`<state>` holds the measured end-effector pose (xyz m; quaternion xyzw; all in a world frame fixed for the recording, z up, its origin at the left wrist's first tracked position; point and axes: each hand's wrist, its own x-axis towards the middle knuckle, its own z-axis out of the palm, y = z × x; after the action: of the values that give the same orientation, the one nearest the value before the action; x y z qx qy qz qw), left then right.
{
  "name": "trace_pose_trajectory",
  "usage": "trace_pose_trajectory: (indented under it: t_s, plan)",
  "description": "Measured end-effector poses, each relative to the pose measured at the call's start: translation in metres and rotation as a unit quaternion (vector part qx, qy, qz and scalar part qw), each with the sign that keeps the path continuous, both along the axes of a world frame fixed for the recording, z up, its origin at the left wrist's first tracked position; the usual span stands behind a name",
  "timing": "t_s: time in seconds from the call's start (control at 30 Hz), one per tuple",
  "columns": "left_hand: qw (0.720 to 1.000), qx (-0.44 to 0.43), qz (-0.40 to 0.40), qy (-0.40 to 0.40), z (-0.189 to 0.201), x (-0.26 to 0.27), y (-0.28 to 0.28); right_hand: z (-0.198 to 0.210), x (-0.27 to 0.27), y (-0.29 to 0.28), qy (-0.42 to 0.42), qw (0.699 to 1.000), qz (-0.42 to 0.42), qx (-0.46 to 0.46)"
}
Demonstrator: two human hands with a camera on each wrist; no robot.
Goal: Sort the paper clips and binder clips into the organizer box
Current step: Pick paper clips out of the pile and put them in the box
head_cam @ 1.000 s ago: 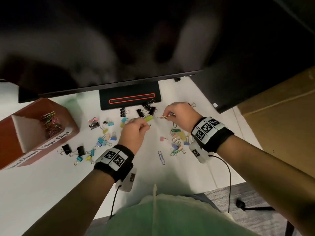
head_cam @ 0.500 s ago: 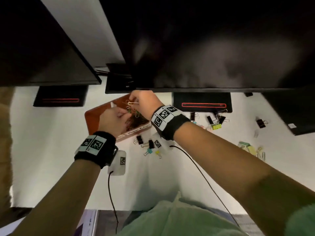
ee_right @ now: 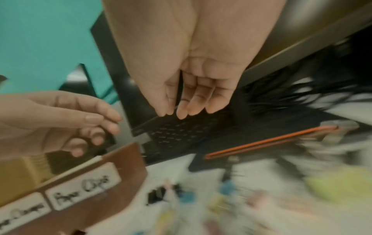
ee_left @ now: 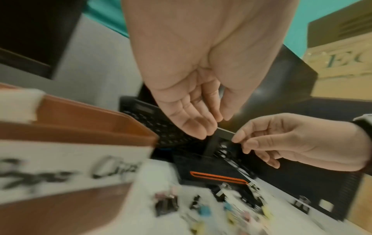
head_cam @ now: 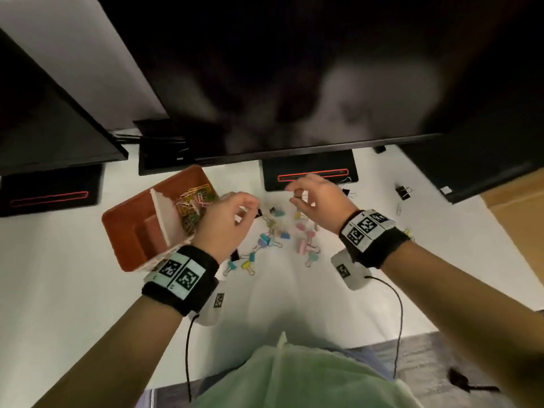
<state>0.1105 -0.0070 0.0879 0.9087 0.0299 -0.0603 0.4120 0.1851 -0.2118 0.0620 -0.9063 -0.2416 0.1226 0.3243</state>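
The brown organizer box (head_cam: 126, 231) stands at the left of the white desk. A white divider (head_cam: 162, 213) splits it, and coloured paper clips (head_cam: 194, 201) lie in its far compartment. Coloured binder clips (head_cam: 273, 240) are scattered on the desk right of the box. My left hand (head_cam: 250, 207) hovers just past the box's right edge, fingers loosely curled with nothing in them. My right hand (head_cam: 294, 195) hovers over the clip pile, its thumb and fingers close together with nothing visible between them. The left wrist view shows the left hand (ee_left: 213, 127) empty, and the right wrist view shows the right hand (ee_right: 173, 112) empty.
A large dark monitor overhangs the back of the desk on a black stand with a red stripe (head_cam: 312, 173). A second stand (head_cam: 50, 197) sits at the left. A lone black binder clip (head_cam: 402, 192) lies at the right. A cardboard box (head_cam: 518, 219) borders the desk's right side.
Both hands carried paper clips from the pile to the box half a second ago. They have since moved back right, away from the box, and now hover empty over the binder clips.
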Motion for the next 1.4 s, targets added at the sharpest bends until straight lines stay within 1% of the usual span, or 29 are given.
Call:
trace_pose_trajectory:
  t_s: [0.07,0.17,0.23,0.3,0.37,0.43,0.53,0.6,0.67,0.7,0.87,1.0,1.1,1.2,1.23,1.3,1.4]
  plan:
    - [0.999,-0.022,-0.039,0.006,-0.008,0.009,-0.035,-0.009,0.000,-0.056,0.007,0.997,-0.052,-0.056]
    - [0.995,-0.038,-0.093,0.024,-0.020,0.025,-0.093,-0.021,-0.004,-0.136,0.046,0.980,-0.120,-0.153]
    - [0.991,-0.031,-0.125,0.044,-0.030,0.037,-0.131,-0.030,-0.009,-0.180,0.087,0.967,-0.149,-0.185]
    - [0.986,-0.011,-0.157,0.062,-0.043,0.047,-0.165,-0.036,-0.014,-0.214,0.127,0.960,-0.156,-0.195]
    - [0.978,0.017,-0.192,0.082,-0.056,0.056,-0.195,-0.044,-0.018,-0.240,0.169,0.957,-0.139,-0.190]
    - [0.970,0.043,-0.216,0.105,-0.069,0.063,-0.218,-0.052,-0.018,-0.255,0.199,0.956,-0.103,-0.189]
    - [0.957,0.081,-0.246,0.128,-0.084,0.071,-0.242,-0.065,-0.014,-0.267,0.199,0.962,-0.049,-0.180]
    - [0.944,0.110,-0.281,0.137,-0.092,0.075,-0.252,-0.068,-0.009,-0.271,0.190,0.967,-0.022,-0.170]
    - [0.932,0.137,-0.306,0.137,-0.096,0.078,-0.259,-0.071,-0.003,-0.272,0.176,0.972,0.001,-0.155]
    - [0.931,0.143,-0.309,0.131,-0.099,0.079,-0.261,-0.071,-0.001,-0.272,0.171,0.975,0.010,-0.143]
    - [0.949,0.118,-0.272,0.110,-0.106,0.081,-0.267,-0.075,0.006,-0.270,0.159,0.981,0.041,-0.104]
    - [0.962,0.102,-0.222,0.121,-0.103,0.082,-0.264,-0.079,0.008,-0.272,0.135,0.981,0.084,-0.115]
    - [0.963,0.100,-0.202,0.148,-0.101,0.082,-0.264,-0.080,0.008,-0.273,0.142,0.980,0.077,-0.112]
    - [0.963,0.104,-0.187,0.161,-0.099,0.082,-0.263,-0.082,0.009,-0.272,0.169,0.978,0.057,-0.108]
    - [0.966,0.102,-0.177,0.158,-0.098,0.081,-0.261,-0.083,0.009,-0.272,0.176,0.976,0.060,-0.114]
    - [0.976,0.101,-0.146,0.126,-0.095,0.080,-0.255,-0.083,0.011,-0.274,0.184,0.973,0.063,-0.123]
    - [0.990,0.094,-0.085,0.065,-0.085,0.072,-0.239,-0.082,0.018,-0.276,0.174,0.981,0.028,-0.083]
